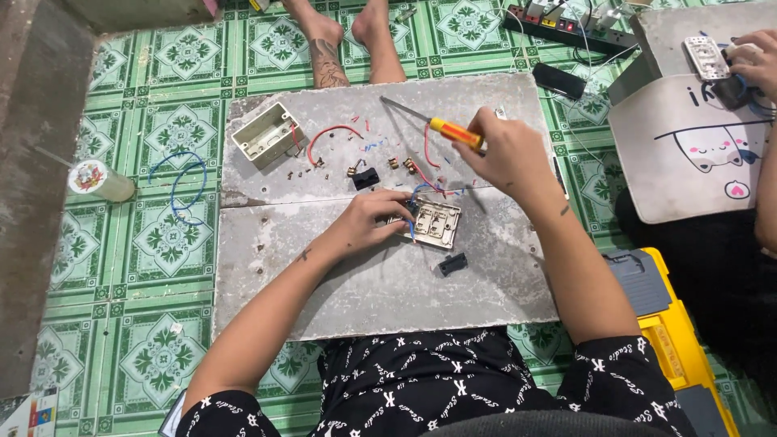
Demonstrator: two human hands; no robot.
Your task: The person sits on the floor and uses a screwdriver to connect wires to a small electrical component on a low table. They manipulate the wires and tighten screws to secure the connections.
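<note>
The person sits on the green patterned tile floor [162, 235] with a grey stone slab [380, 283] laid across the lap as a work surface. The left hand [368, 220] rests on the slab with its fingers curled against the near edge of a beige rectangular switch plate [433, 224], apparently pinning it so that it does not slide. Blue and red wire ends [421, 191] come out just past those fingertips.

The right hand [506, 154] is closed around the yellow-and-orange handle of a screwdriver [441, 129], held up and away from the plate, with the metal shaft pointing off to the far left. The tip touches nothing.

Small parts lie within easy reach beyond the left hand: a curved red wire [332, 132], little brass terminals [396, 164], a black plastic piece [366, 179] and a beige open wall box [267, 134]. Another black piece [452, 264] lies on the near side of the plate. A yellow toolbox [688, 356] sits by the right elbow. Another person's hand [757, 61] works on a separate board at the far right.
</note>
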